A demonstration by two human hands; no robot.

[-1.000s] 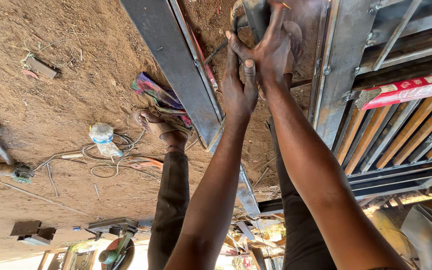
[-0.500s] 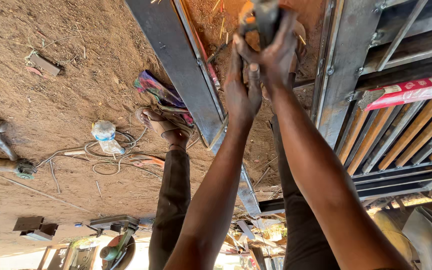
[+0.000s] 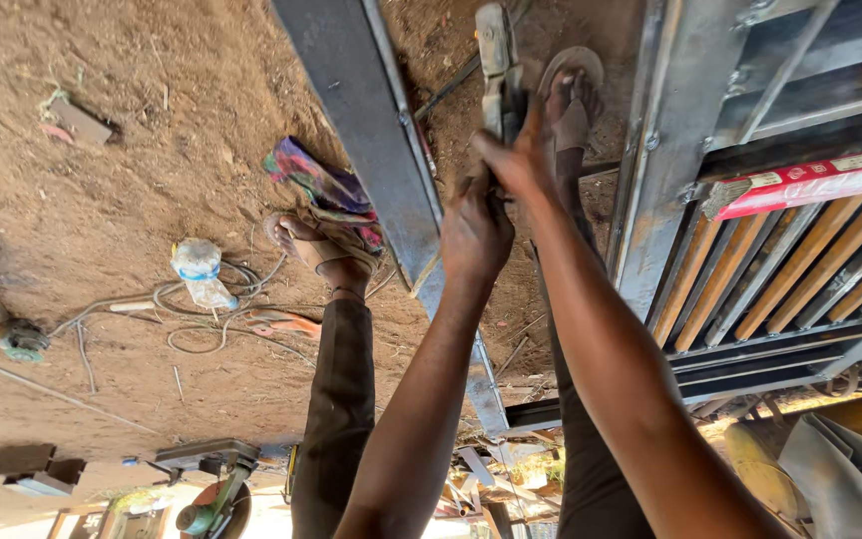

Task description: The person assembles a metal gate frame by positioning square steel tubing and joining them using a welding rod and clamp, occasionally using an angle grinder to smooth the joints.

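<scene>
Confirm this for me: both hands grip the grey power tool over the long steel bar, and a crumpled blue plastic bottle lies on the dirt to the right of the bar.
Not quite. The head view shows the bottle left of the steel bar, among the loose cables. The rest holds: left hand and right hand both grip the grey power tool over the bar.

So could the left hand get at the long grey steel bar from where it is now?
Probably yes. The left hand grips the power tool with the right hand, right beside the long grey steel bar; nothing lies between them, though it would have to let go first.
</scene>
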